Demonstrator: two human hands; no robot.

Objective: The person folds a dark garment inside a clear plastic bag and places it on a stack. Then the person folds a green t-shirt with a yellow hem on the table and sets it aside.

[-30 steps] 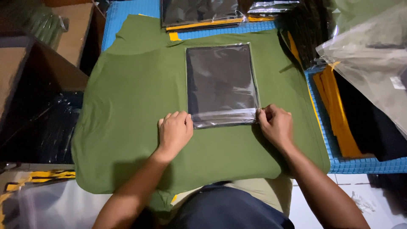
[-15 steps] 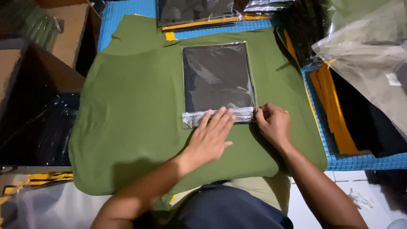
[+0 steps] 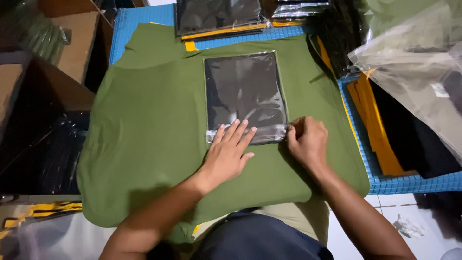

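Two hands (image 3: pixel 226 154) (image 3: pixel 308 144) on green cloth (image 3: pixel 144 135) over blue mat (image 3: pixel 409 183).

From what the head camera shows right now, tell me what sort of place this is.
Probably a small garment packing station. A bagged black garment lies on a spread green shirt, both hands pressing its flap; more sealed bags and stacked black and orange clothes crowd a blue mat.

I count one olive-green cloth (image 3: pixel 144 130) spread under my fingers, and one flat clear bag (image 3: pixel 245 94) with something dark inside it, its near edge beneath my left fingers (image 3: pixel 236 132) and just beside my right fingers (image 3: pixel 294 131). Beyond my fingers lie two more such bags (image 3: pixel 219 14). Right of my fingers, one orange stack (image 3: pixel 373 125) and one large clear bag (image 3: pixel 414 67).
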